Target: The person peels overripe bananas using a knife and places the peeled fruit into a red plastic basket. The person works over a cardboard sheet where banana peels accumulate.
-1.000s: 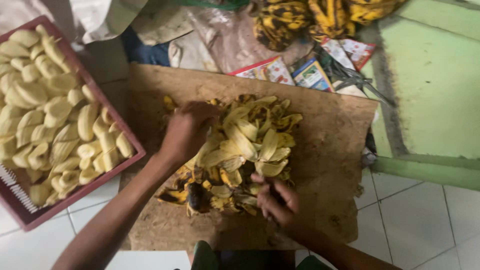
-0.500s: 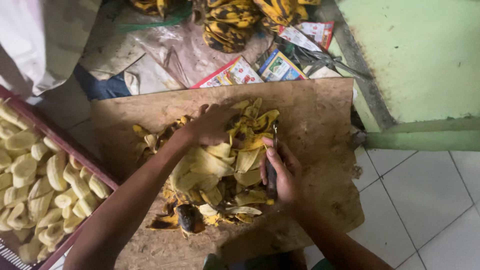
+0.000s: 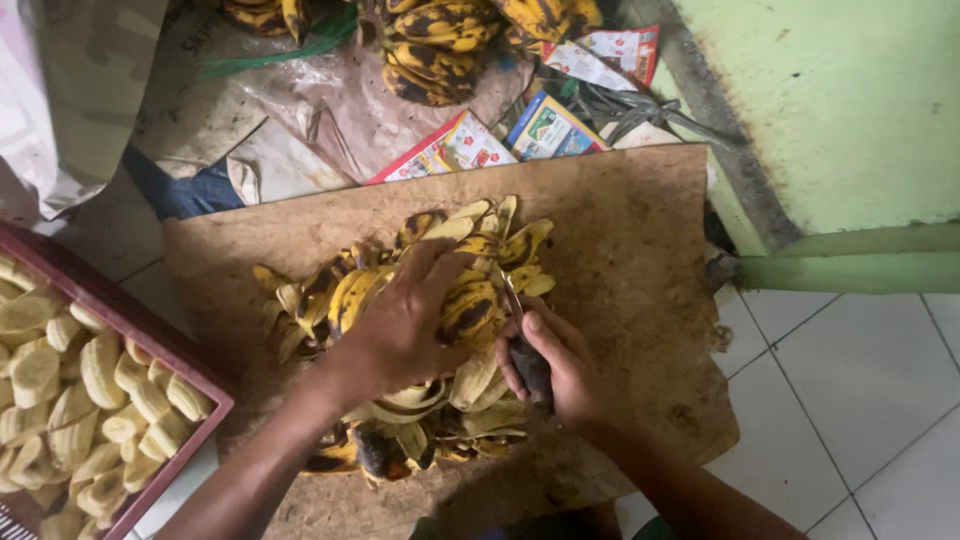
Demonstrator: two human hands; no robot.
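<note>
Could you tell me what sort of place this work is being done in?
Probably an informal food-preparation spot on a tiled floor: a brown board laid on the ground holds banana peels, a red crate holds peeled bananas, and the right hand grips a knife.

**Floor layout, seen from above**

Board [image 3: 640,230] lies flat on the floor, centre. Peel heap [image 3: 420,400] sits on the board's left half. Left hand [image 3: 400,325] rests on the heap; right hand [image 3: 555,365] just right of it, closed round a knife [image 3: 522,345]. Tray [image 3: 150,345] of peeled bananas [image 3: 70,400] lies left of the board. Unpeeled bananas [image 3: 440,45] and packets [image 3: 500,135] lie behind it. Wall step [image 3: 850,265] stands at right.
</note>
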